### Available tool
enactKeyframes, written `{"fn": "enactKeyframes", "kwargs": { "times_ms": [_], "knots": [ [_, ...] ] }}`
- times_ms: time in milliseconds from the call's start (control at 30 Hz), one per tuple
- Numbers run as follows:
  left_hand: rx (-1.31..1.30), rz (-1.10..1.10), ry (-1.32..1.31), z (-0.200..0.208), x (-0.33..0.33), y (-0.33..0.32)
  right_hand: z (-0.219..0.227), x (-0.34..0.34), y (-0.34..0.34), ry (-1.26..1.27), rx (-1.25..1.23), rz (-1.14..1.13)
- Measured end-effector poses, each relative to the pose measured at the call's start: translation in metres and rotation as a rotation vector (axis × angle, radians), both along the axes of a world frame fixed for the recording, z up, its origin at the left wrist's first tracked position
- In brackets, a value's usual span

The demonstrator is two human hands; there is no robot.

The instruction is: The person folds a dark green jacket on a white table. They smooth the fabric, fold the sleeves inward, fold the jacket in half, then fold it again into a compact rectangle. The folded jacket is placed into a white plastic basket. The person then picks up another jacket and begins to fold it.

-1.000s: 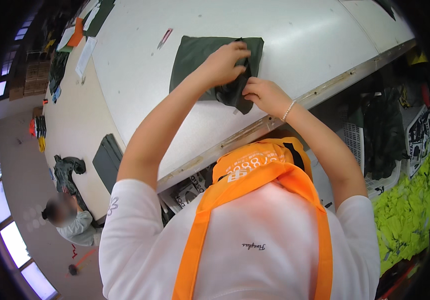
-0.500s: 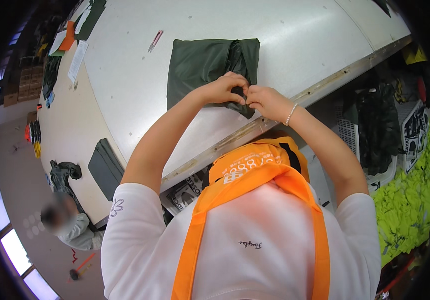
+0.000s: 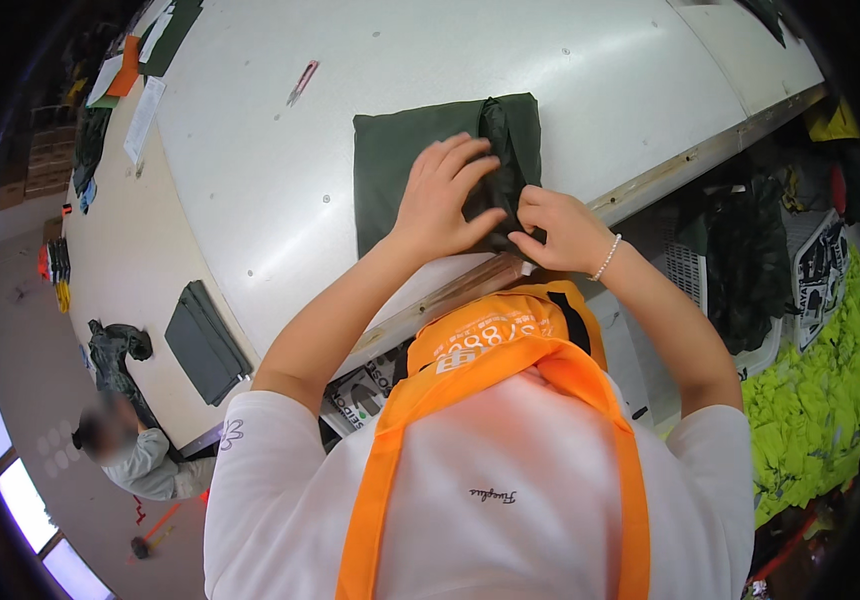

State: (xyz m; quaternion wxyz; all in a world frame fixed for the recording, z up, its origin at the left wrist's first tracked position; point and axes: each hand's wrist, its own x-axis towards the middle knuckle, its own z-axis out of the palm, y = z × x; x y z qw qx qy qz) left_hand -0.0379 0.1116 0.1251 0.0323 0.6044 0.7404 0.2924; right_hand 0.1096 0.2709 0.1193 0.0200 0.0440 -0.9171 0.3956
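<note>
A folded dark green garment [image 3: 390, 155] of smooth, thin fabric lies on the white table [image 3: 270, 200] in front of me. Its right part is turned over in a creased, darker strip. My left hand [image 3: 442, 200] is over the middle of it, fingers spread and thumb stretched to the right. At the garment's lower right edge, my right hand [image 3: 562, 232], with a beaded bracelet at its wrist, has its fingers curled on the fabric; exactly what lies between fingers and thumb is partly hidden.
Small thread snips [image 3: 302, 82] lie beyond the garment. A dark folded stack [image 3: 205, 340] rests at the left, near a seated person [image 3: 140, 455]. White baskets with dark fabric [image 3: 745, 260] and a bright yellow-green heap [image 3: 810, 400] stand below the table's right edge.
My hands have drawn apart. The left one has opened from a pinch beside the right hand, and the garment sits slightly lower and farther right in view.
</note>
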Motion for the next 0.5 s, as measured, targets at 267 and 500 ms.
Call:
{"fn": "enactKeyframes", "kwargs": {
  "times_ms": [267, 500],
  "knots": [
    [-0.439, 0.223, 0.282, -0.086, 0.044, 0.041, -0.045, -0.005, 0.000, -0.046, 0.123, -0.091],
    [-0.010, 0.305, -0.399, -0.047, 0.041, -0.001, -0.043, -0.043, -0.004, -0.017, 0.265, -0.609]
  ]
}}
